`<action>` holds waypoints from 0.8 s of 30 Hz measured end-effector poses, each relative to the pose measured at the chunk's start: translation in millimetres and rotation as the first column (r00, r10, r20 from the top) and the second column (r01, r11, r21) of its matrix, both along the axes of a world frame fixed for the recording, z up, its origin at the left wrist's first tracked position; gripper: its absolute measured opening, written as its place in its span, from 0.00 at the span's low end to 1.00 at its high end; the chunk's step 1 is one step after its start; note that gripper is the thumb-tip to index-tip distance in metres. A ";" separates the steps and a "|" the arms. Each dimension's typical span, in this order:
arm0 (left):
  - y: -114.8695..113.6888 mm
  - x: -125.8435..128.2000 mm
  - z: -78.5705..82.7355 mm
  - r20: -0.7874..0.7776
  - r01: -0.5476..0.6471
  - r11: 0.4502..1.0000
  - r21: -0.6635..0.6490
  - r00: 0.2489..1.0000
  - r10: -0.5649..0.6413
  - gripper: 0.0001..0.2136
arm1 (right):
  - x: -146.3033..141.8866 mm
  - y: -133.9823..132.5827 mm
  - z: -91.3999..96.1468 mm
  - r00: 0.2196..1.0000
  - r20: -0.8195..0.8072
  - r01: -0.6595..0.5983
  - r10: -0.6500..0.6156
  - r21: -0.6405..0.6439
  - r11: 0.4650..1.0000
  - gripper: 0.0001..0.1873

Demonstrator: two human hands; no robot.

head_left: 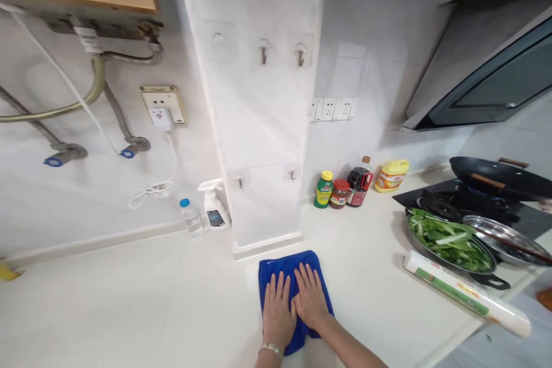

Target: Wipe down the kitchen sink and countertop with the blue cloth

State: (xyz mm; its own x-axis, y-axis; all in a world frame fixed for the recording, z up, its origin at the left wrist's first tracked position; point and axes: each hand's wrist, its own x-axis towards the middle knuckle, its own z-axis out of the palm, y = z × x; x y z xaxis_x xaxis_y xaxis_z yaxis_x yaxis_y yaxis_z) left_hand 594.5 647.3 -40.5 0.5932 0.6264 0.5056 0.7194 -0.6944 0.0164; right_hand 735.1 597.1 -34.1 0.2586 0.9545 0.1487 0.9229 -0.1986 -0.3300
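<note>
A blue cloth [311, 264] lies spread on the white countertop [207, 299], close to the foot of the tiled pillar. My left hand [278, 307], with a bracelet at the wrist, rests flat on the cloth, fingers stretched forward. Beside it my right hand [309, 296] is pressed flat on the cloth too, its fingers slightly spread. The thumbs meet or nearly meet between the two hands. Parts of the cloth are hidden under the palms.
Left of the pillar [259, 201] stand a spray bottle [215, 207] and a water bottle [191, 217]. Condiment bottles [324, 190] line the right wall. A pan of leafy greens [448, 241], a packaged roll [466, 293] and a wok [500, 175] are at right.
</note>
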 end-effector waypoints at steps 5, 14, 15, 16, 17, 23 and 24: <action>53.0 -63.9 4.7 -0.008 -0.123 0.992 -0.027 0.992 0.122 0.27 | -65.6 62.1 20.1 0.995 -0.068 -0.072 0.068 -0.057 0.996 0.37; 69.4 -181.4 15.4 0.075 -0.359 0.932 -0.054 0.929 0.362 0.24 | -179.6 115.2 68.2 0.898 -0.196 -0.413 0.395 -0.060 0.909 0.38; 68.5 -187.2 16.8 0.086 -0.379 0.924 -0.053 0.920 0.382 0.24 | -184.9 117.6 71.2 0.882 -0.205 -0.443 0.424 -0.054 0.895 0.38; 67.5 -191.2 18.2 0.094 -0.393 0.918 -0.053 0.913 0.396 0.25 | -188.0 118.8 73.6 0.868 -0.214 -0.468 0.449 -0.045 0.883 0.38; 66.6 -193.5 19.8 0.100 -0.400 0.915 -0.051 0.909 0.404 0.25 | -189.0 118.9 75.5 0.854 -0.221 -0.489 0.470 -0.034 0.872 0.37; 62.7 -179.8 27.5 0.117 -0.376 0.926 -0.025 0.919 0.376 0.26 | -159.7 101.3 74.8 0.779 -0.258 -0.580 0.571 0.049 0.813 0.32; 62.1 -172.0 27.8 0.114 -0.364 0.931 -0.019 0.924 0.364 0.26 | -150.3 98.0 72.9 0.777 -0.251 -0.583 0.578 0.060 0.810 0.32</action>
